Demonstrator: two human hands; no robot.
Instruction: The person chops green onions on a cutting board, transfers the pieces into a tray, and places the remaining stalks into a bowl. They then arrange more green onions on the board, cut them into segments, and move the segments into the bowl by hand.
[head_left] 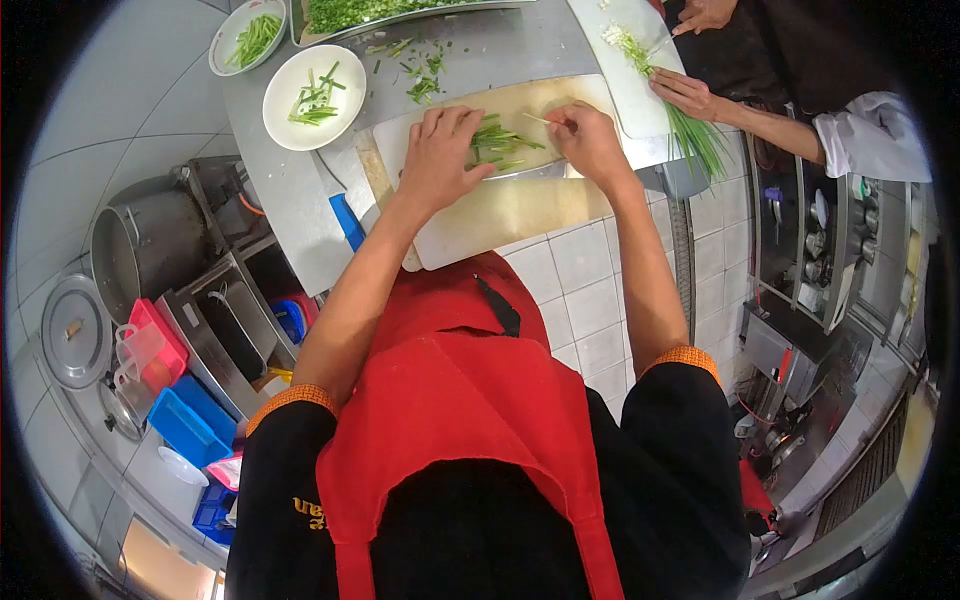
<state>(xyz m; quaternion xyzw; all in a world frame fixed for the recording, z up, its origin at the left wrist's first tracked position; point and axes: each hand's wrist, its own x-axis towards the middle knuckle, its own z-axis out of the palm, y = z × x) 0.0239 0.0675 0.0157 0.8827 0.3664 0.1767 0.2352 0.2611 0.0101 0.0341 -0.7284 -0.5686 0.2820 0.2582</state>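
Note:
Cut green onion pieces [497, 143] lie in a small pile on a worn cutting board [470, 225]. At the pile's left side my left hand [438, 155] rests on the board, thumb stretched out toward the pieces. My right hand [588, 142] is closed in a pinch, with a thin pale green onion piece [537, 119] sticking out leftward from its fingertips. Just below the pile, a shiny metal blade [545, 172] lies across the board; its handle is not visible. A white bowl [282, 88] holding cut green stalks stands beyond my left hand.
A blue-handled tool [347, 221] lies left of the board. Farther back are green scraps [425, 78], a tray of chopped greens [350, 12] and a second bowl [226, 52]. At right, a co-worker's hand [690, 97] holds long green onions [697, 143] on another board [640, 105].

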